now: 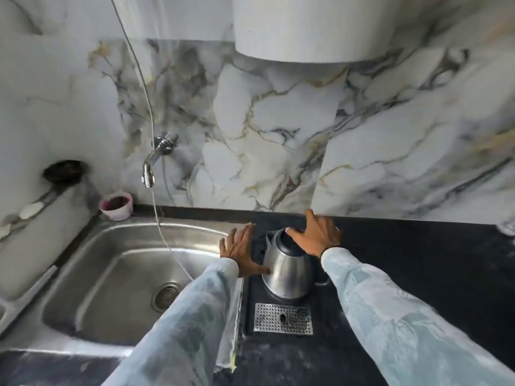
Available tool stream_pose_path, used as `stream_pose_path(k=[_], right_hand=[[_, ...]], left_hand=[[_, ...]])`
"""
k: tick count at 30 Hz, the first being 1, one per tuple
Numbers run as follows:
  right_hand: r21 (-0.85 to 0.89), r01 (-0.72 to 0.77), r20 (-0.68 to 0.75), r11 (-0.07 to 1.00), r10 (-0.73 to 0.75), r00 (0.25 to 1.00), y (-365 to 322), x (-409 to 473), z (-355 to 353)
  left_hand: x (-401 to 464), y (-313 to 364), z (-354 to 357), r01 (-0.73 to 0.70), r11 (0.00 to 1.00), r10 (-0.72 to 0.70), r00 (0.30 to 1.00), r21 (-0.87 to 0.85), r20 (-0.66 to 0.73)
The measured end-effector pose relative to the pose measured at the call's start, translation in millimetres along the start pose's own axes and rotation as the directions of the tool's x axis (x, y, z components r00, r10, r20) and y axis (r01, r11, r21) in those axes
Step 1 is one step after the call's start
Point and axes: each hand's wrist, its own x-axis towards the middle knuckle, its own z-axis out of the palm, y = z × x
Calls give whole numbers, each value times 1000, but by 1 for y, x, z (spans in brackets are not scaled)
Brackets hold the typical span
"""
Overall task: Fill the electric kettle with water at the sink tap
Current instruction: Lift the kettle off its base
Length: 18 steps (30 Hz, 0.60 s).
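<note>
A steel electric kettle [287,271] with a black lid stands on the dark counter just right of the sink [92,277]. My right hand [315,236] lies over the lid with its fingers spread. My left hand [239,253] is open beside the kettle's left side, thumb touching the steel wall. A chrome tap [152,162] juts from the marble wall above the sink's back edge. No water runs from it.
A perforated metal drain plate [282,319] lies on the black counter [418,260] in front of the kettle. A pink cup [116,206] sits at the sink's back left corner. A thin hose [156,207] hangs into the basin. A white cylinder [315,26] hangs overhead.
</note>
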Motion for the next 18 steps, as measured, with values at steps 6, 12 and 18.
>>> stream_pose_path(k=[6, 12, 18], right_hand=[[114, -196, 204, 974, 170, 964, 19, -5, 16], [126, -147, 212, 981, 119, 970, 23, 0, 15], [173, -32, 73, 984, 20, 997, -18, 9, -8]], left_hand=[[0, 28, 25, 71, 919, -26, 993, -387, 119], [-5, 33, 22, 96, 827, -63, 995, -555, 79], [-12, 20, -17, 104, 731, -107, 994, -674, 38]])
